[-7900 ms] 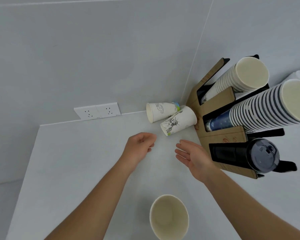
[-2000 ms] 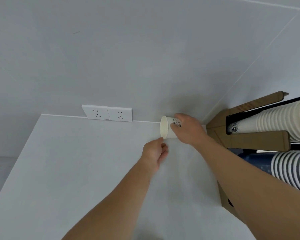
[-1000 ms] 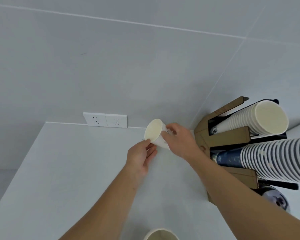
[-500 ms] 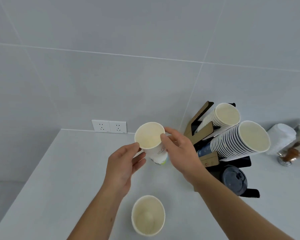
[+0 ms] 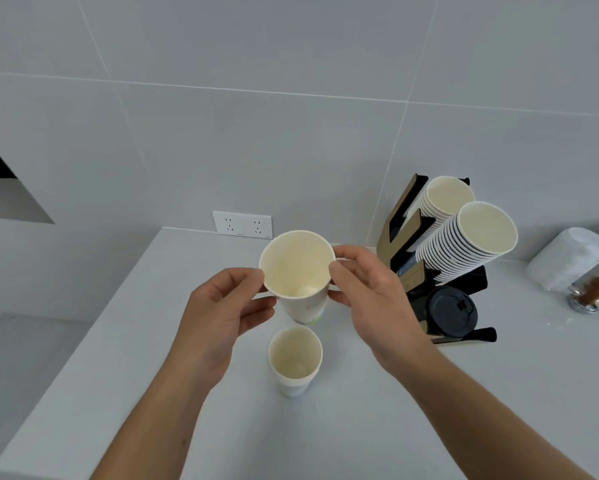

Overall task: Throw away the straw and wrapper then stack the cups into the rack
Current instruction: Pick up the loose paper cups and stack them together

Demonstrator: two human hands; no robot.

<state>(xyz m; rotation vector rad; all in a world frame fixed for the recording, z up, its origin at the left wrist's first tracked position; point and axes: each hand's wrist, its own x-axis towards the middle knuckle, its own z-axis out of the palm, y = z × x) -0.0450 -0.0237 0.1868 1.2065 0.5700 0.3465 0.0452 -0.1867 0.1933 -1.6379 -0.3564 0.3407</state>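
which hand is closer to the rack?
Right. The right hand, holding the raised cup, is just beside the rack; the left hand is across the cup.

no readable text anywhere. held paper cup [image 5: 305,308], frame centre, carries faint red and green print near base, too blurred to read. no brand, number or sign legible.

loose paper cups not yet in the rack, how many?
2. One cup is held upright above the counter by both hands, left hand and right hand. The other cup stands on the counter just below it. Nested cups may be hidden.
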